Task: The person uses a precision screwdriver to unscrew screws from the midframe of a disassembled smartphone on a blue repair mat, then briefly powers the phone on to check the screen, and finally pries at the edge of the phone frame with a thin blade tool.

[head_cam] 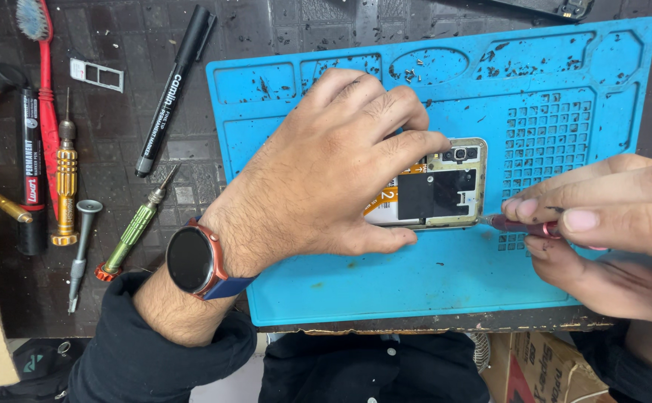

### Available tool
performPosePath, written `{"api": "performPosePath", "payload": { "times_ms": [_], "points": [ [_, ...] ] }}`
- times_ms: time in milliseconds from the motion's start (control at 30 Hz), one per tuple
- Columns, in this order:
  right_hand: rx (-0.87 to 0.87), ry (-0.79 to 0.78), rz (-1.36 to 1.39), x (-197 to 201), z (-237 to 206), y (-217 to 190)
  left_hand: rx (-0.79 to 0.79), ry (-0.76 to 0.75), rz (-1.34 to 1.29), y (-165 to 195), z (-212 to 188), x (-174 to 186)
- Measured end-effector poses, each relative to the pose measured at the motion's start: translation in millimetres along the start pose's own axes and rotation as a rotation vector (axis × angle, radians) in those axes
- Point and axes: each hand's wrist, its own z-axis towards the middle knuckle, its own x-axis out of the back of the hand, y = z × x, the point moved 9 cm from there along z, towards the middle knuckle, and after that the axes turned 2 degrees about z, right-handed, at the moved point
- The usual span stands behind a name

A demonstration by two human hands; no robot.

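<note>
An opened phone [445,183] lies back-side up on a blue repair mat [415,283], with its black shield plate, camera module and orange flex cable exposed. My left hand [333,168] lies over the phone's left part and pins it down, the forefinger along its top edge and the thumb along its bottom edge. My right hand [609,224] comes in from the right and grips a red-handled screwdriver [516,224]. Its tip touches the phone's lower right corner.
Left of the mat on the dark bench lie a green screwdriver [133,227], a gold screwdriver [65,179], a silver tool [81,250], two black markers [175,89], a red toothbrush [44,89] and a SIM tray [97,74]. Cardboard boxes [542,369] sit below the bench edge.
</note>
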Motion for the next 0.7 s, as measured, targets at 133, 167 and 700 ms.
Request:
{"api": "performPosePath", "payload": {
  "times_ms": [133, 167, 700],
  "points": [
    [-0.004, -0.002, -0.004, -0.1, -0.5, 0.2, -0.004, 0.006, 0.003, 0.5, 0.5, 1.0],
    [0.000, 0.003, 0.000, 0.2, -1.7, 0.2, -0.007, 0.011, 0.009, 0.8, 0.9, 1.9],
    [0.035, 0.036, 0.035, 1.1, -15.1, 0.6, 0.000, 0.011, 0.009, 1.0, 2.6, 3.8]
  ]
}}
